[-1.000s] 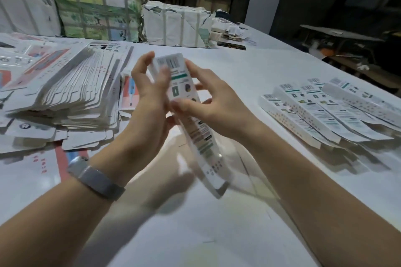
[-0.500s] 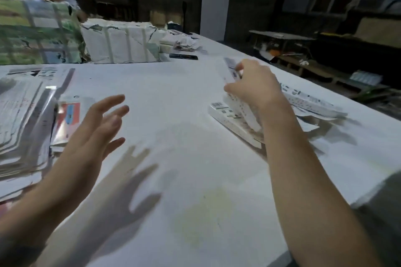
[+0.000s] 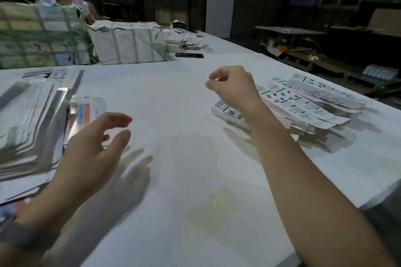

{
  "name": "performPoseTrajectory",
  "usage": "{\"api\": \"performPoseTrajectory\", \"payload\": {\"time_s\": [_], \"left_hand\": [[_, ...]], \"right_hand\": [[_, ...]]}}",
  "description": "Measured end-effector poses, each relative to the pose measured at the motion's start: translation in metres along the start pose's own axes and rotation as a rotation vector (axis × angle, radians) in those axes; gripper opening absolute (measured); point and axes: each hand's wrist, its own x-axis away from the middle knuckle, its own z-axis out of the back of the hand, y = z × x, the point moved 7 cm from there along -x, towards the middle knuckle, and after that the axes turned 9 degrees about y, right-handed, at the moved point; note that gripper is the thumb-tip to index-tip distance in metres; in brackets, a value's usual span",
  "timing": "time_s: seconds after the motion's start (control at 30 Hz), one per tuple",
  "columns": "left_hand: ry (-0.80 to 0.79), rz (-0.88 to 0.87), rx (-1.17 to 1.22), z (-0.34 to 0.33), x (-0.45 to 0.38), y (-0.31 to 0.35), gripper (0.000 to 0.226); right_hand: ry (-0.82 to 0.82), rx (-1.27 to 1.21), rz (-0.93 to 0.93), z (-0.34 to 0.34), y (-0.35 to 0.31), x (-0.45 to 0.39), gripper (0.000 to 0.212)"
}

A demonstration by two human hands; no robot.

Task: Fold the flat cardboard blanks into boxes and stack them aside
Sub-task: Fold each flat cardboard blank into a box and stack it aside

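Head: boxes (image 3: 303,104) beside R fingers (image 3: 213,84)

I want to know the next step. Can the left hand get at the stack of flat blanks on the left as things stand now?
Probably yes. The left hand is empty, its fingers relaxed, and it hovers right beside the stack of flat blanks. Nothing lies between them, and the stack's top is uncovered.

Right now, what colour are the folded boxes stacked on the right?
White with teal-green bands and small dark print, seen in the head view: the folded boxes.
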Motion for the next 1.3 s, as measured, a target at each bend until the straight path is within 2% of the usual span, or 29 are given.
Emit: {"api": "performPoseTrajectory", "payload": {"time_s": [0.1,0.2,0.27,0.33,0.43,0.57,0.77,0.9,0.97,1.03,1.1,1.2,1.3], "left_hand": [[0.0,-0.085,-0.475,0.004,-0.005,-0.002,0.036],[-0.181,0.069,-0.815,0.003,-0.004,-0.024,0.056],[-0.283,0.147,-0.917,0.001,0.001,-0.037,0.058],[-0.315,0.176,-0.956,-0.001,0.001,-0.043,0.058],[-0.198,0.077,-0.991,0.002,-0.008,-0.036,0.054],[-0.066,-0.039,-0.883,0.005,-0.011,-0.022,0.038],[-0.092,-0.173,-0.822,-0.005,-0.006,0.0,0.044],[0.087,-0.184,-0.588,0.009,-0.011,0.016,0.052],[0.123,-0.026,-0.301,0.014,-0.012,0.014,0.039],[0.041,0.238,0.137,0.009,-0.01,0.005,0.029],[-0.119,0.405,0.377,-0.001,-0.004,0.003,0.033],[-0.347,0.425,0.506,-0.014,0.005,0.007,0.057],[-0.419,0.343,0.507,-0.014,0.007,0.012,0.076]], "right_hand": [[-0.18,-0.492,-0.057,-0.031,-0.032,0.031,0.007],[-0.35,-0.726,-0.116,-0.061,-0.053,0.06,0.016],[-0.439,-0.817,-0.144,-0.078,-0.06,0.077,0.02],[-0.489,-0.848,-0.143,-0.088,-0.065,0.09,0.023],[-0.533,-0.821,-0.096,-0.098,-0.07,0.103,0.023],[-0.529,-0.799,-0.101,-0.103,-0.07,0.108,0.025],[-0.454,-0.825,-0.129,-0.098,-0.065,0.102,0.021],[-0.295,-0.872,-0.105,-0.086,-0.062,0.088,0.018],[-0.138,-0.747,-0.005,-0.077,-0.057,0.078,0.011],[-0.026,-0.561,0.121,-0.069,-0.054,0.073,0.02],[-0.004,-0.447,0.227,-0.065,-0.056,0.07,0.041],[-0.043,-0.37,0.38,-0.064,-0.066,0.072,0.057],[-0.2,-0.375,0.465,-0.071,-0.074,0.082,0.06]]}}
